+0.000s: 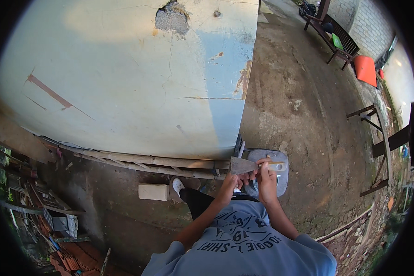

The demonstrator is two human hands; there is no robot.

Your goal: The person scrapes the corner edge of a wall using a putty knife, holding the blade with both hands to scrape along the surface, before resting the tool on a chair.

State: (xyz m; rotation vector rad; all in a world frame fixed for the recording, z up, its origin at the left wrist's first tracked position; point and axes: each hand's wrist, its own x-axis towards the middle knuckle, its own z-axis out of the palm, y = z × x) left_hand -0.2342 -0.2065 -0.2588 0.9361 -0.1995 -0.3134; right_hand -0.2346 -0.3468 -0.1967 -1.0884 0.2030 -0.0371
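A putty knife (242, 165) with a broad, stained metal blade lies crosswise in front of my body, its pale handle pointing right. My right hand (265, 178) is closed around it where the blade meets the handle. At the lower edge of the blade, my left hand (227, 187) is closed with its thumb against the metal; part of its fingers is hidden. Below and behind the hands stands a grey, rounded seat or tray (281, 181), with a round container on it mostly covered by my right hand.
A cream wall (138, 92) with a blue strip and a chipped hole (172, 19) rises ahead. A bamboo ladder (161, 162) lies along its foot. A pale block (153, 192) sits by my left shoe. Far right are a wooden bench (331, 39) and an orange object (365, 70).
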